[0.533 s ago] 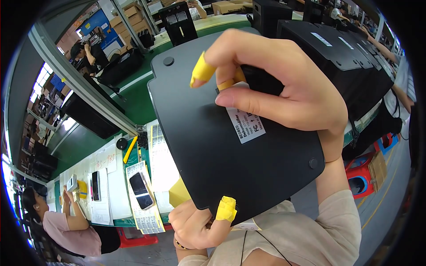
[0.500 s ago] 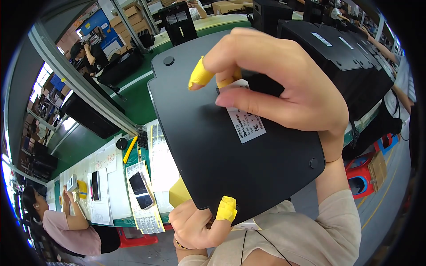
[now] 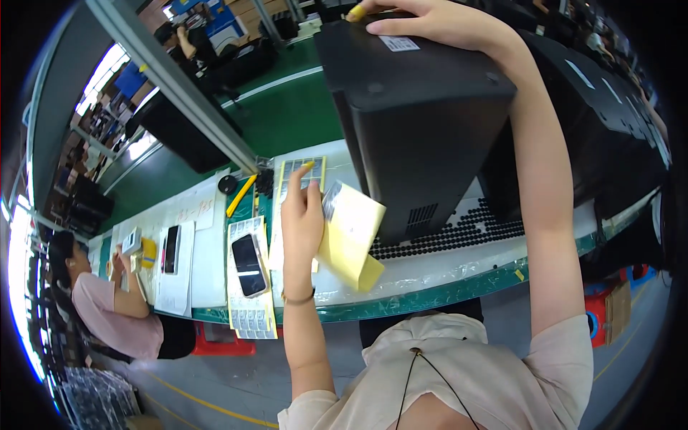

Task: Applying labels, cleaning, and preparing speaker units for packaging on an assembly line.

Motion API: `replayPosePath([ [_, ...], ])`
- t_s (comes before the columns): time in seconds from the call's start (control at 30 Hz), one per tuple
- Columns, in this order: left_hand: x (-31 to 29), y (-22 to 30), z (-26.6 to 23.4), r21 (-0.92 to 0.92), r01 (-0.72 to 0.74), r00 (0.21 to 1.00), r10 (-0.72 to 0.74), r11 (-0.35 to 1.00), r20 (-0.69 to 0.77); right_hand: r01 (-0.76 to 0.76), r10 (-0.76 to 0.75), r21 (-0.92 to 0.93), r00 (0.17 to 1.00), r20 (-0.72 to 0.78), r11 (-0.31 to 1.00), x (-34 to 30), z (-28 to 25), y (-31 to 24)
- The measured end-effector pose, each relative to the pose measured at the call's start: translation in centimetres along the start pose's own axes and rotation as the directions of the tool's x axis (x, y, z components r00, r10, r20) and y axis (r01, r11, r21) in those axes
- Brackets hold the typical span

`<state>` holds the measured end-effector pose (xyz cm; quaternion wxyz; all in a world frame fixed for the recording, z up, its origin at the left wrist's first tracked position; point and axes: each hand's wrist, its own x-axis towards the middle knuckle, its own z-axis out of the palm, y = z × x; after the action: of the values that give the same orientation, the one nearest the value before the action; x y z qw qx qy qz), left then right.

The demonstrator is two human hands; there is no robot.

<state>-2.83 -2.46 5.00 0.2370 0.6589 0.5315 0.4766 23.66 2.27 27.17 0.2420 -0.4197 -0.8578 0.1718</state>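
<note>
A tall black appliance (image 3: 423, 136) stands on the table in front of me, with a white label (image 3: 399, 44) on its top face. My right hand (image 3: 451, 25) reaches over that top and grips the far edge. Its thumb lies beside the label, and yellow tape wraps one fingertip. My left hand (image 3: 302, 222) is left of the appliance, its taped index finger stretched out and thumb up. Against its palm side a pale yellow paper sheet (image 3: 351, 233) bends upward, apparently held; the other fingers are hidden. Beyond the left fingertips lies a sheet of printed labels (image 3: 315, 170).
More black appliances (image 3: 573, 100) stand to the right. Rows of small black round pads (image 3: 473, 233) lie at the appliance's base. On the left are a phone (image 3: 249, 265) on label sheets, a yellow cutter (image 3: 241, 196), a metal post (image 3: 172, 93) and a seated co-worker (image 3: 107, 308).
The appliance, earlier tilted close to me with its labelled face up, now stands upright farther off. My left hand has let go of its lower edge and moved to the yellow sheet.
</note>
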Motion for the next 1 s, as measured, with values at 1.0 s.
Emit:
replayPosePath([
  [1.0, 6.8, -20.1, -4.1, 0.648, -0.093, 0.992, 0.128, 0.756, -0.007, 0.357, -0.286, -0.095, 0.532, -0.797, 0.929, -17.6, 11.5, 0.2],
])
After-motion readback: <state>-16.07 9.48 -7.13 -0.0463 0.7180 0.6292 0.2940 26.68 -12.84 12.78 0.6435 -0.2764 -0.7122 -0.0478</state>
